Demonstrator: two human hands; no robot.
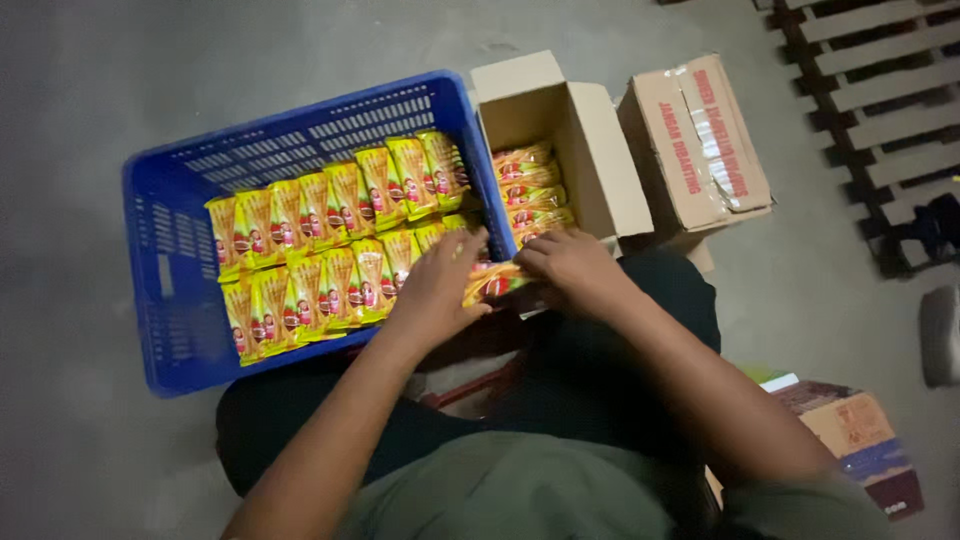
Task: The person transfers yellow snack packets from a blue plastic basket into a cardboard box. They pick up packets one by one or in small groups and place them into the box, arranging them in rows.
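From above, both hands meet at the near corner of the blue crate (165, 300): the left hand (435, 290) and right hand (565, 270) each close their grip on one yellow snack packet (495, 285). It sits between the crate's packed rows and the open carton (590, 150).

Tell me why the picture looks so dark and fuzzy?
In the head view the light is dim, so the grey concrete floor turns murky towards the corners; the yellow snack packets in the blue plastic crate look soft, their print unreadable; the left hand and right hand are slightly smeared around the packet they hold; no strong glare shows.
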